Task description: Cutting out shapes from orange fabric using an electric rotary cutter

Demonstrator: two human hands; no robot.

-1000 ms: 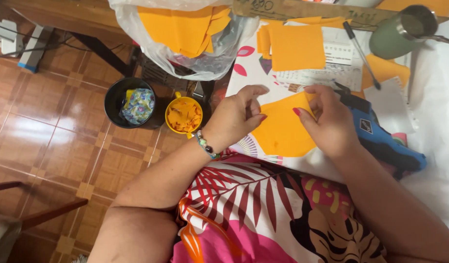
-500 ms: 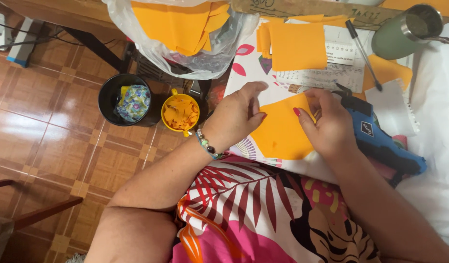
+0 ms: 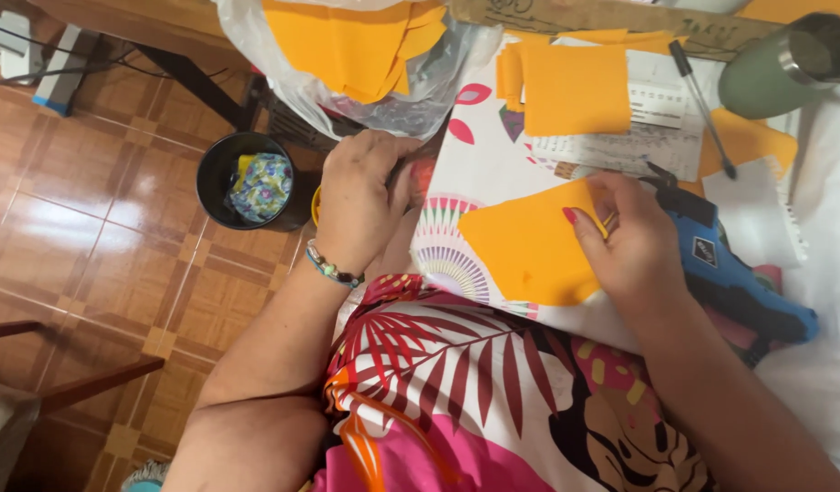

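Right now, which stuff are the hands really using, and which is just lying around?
In use:
- right hand on the orange foam sheet
- left hand over a small yellow container, mostly hidden

Lying about:
- blue glue gun
- green tumbler
- pen
- plastic bag of orange pieces
- black bucket

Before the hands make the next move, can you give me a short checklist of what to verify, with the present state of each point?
1. Right hand touches the orange paper piece at its right edge: ok.
2. Left hand is off the paper, at the table edge above the yellow cup: ok; what its fingers hold: cannot tell.
3. Orange paper piece lies flat on the patterned cloth: ok.
4. Blue glue gun lies beside the right hand, partly under it: ok; whether it is hot: cannot tell.
5. Green mug stands apart from both hands: ok.
6. Black bin on the floor is near the left hand: ok.
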